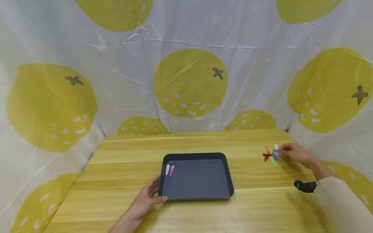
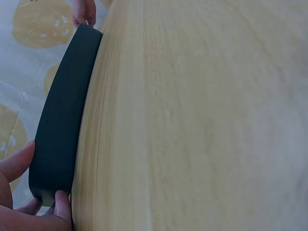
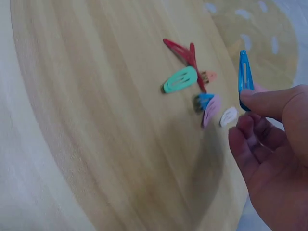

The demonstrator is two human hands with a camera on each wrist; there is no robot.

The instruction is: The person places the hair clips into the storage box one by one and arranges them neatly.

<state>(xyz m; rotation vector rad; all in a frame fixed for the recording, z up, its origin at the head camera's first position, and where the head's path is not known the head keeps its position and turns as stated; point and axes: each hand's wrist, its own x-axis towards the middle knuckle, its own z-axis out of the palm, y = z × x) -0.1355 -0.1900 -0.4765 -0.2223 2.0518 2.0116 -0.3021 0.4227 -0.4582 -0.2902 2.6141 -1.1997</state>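
Note:
My left hand (image 1: 144, 199) grips the near left corner of a dark grey baking tray (image 1: 201, 181), thumb on its rim. Inside the tray, at the left, lie a white hair clip (image 1: 167, 170) and a pink hair clip (image 1: 172, 170) side by side. At the table's right, my right hand (image 1: 295, 153) pinches a blue hair clip (image 3: 245, 72) between thumb and fingers, raised above the table. Below it lies a loose group: red clips (image 3: 180, 50), a green clip (image 3: 180, 80), an orange clip (image 3: 209, 77), another blue clip (image 3: 204, 101), a light purple clip (image 3: 211, 109) and a white clip (image 3: 228, 116).
The wooden table (image 1: 122, 161) carries the tray near its middle and the clip group to the right. A lemon-print curtain (image 1: 189, 35) hangs behind and at both sides. A black device (image 1: 304, 186) shows beside my right sleeve (image 1: 341, 197).

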